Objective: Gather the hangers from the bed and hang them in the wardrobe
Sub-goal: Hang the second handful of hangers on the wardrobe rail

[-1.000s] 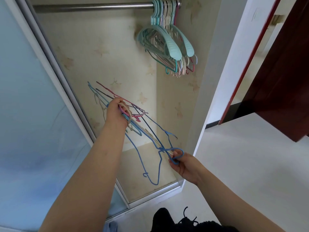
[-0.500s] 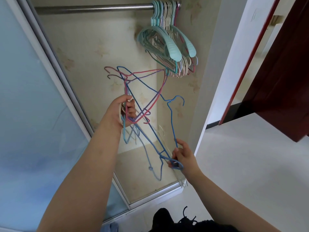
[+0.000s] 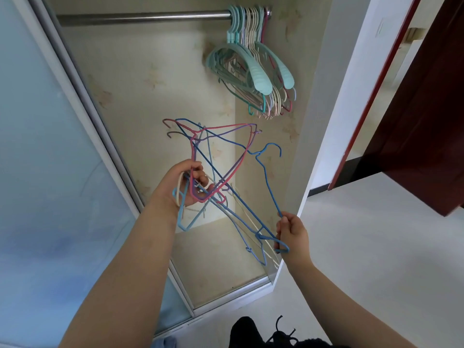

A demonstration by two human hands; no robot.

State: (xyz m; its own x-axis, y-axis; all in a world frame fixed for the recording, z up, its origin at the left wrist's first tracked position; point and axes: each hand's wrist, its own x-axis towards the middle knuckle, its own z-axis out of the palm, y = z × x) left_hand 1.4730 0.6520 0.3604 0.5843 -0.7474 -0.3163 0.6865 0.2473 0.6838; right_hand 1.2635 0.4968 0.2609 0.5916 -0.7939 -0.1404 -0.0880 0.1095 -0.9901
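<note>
My left hand (image 3: pixel 184 183) grips a tangled bundle of thin wire hangers (image 3: pixel 221 144), pink, purple, blue and cream, in front of the open wardrobe. My right hand (image 3: pixel 291 232) pinches one blue wire hanger (image 3: pixel 270 182) by its lower corner, its hook pointing up. That hanger still crosses the bundle. Above, the metal rail (image 3: pixel 140 17) carries several teal, cream and pink hangers (image 3: pixel 253 69) bunched at its right end.
A frosted sliding door (image 3: pixel 45 172) and its metal frame (image 3: pixel 82 96) stand at the left. The wardrobe's white side wall (image 3: pixel 324 109) is at the right, with a dark red door (image 3: pixel 431 109) beyond. A black shoe (image 3: pixel 251 332) is on the pale floor below.
The bundle in my left hand swung upright, hooks now pointing up and left. My right hand shifted along the blue hanger, which turned so its hook stands up.
</note>
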